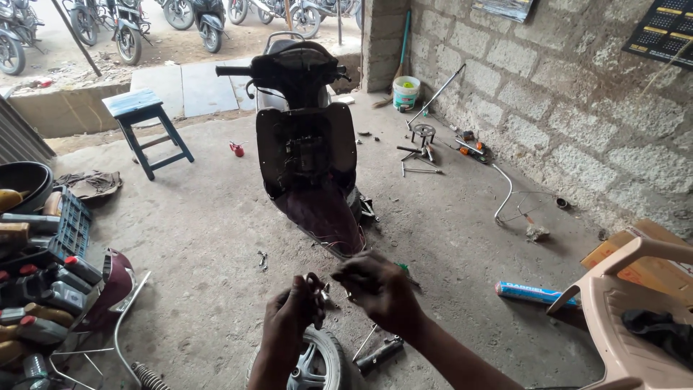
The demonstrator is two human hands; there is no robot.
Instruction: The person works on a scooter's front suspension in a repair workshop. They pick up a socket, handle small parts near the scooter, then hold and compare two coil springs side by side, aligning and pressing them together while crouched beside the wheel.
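Small metal part [315, 289] in the left hand [289, 321]: blurred, kind unclear. Right hand [379, 285] fingers smeared, green-handled tool [402, 267] mostly hidden behind them. Wheel [317, 365] cut by bottom edge. Plastic chair [628, 318] cut at right edge. Parked motorbikes [130, 29] cropped along the top.

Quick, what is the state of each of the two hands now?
Left hand: closed on a small metal part.
Right hand: fingers curled, pinching something small; what it is cannot be told.
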